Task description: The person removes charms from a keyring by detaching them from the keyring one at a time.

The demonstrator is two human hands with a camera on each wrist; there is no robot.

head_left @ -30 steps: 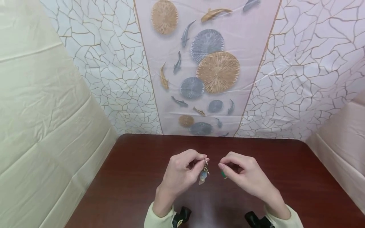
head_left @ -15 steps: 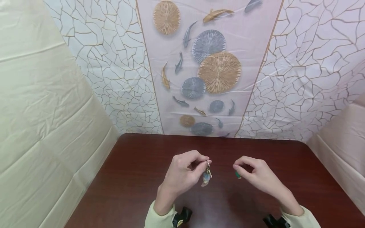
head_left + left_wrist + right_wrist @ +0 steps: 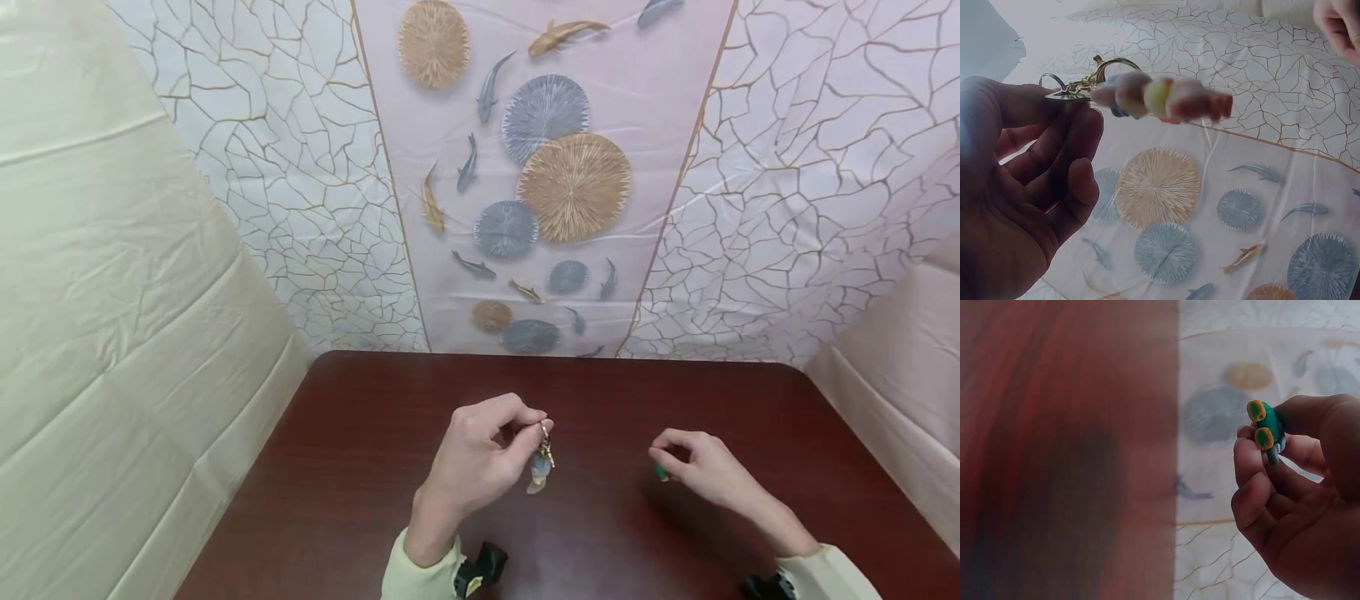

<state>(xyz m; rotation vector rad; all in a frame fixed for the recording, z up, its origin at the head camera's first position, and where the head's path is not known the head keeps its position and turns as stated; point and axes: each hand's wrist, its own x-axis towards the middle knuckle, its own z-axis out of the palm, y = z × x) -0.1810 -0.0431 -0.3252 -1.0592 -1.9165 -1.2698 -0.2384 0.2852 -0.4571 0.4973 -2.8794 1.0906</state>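
Observation:
Between thumb and fingertips my left hand (image 3: 483, 454) pinches a keychain (image 3: 541, 462) by its metal ring, and the charm hangs below the fingers. In the left wrist view the keychain (image 3: 1166, 99) shows a gold clasp (image 3: 1100, 74) and a lumpy pastel charm, somewhat blurred. Off to the right, my right hand (image 3: 712, 468) pinches a small green piece (image 3: 662, 472) low over the table. Seen from the right wrist, that green piece (image 3: 1265, 425) has two yellow-rimmed round ends and a grey bit beneath, partly hidden by the fingers.
A dark red-brown wooden table (image 3: 360, 500) lies under both hands. Behind it hangs a patterned cloth (image 3: 525, 167) with fish and round motifs. Pale fabric panels stand at the left (image 3: 150, 333) and the right. Black wrist cameras sit at both sleeves.
My right hand has moved right and slightly nearer to me, carrying the green piece away from the keychain. My left hand has stayed almost in place, still holding the keychain.

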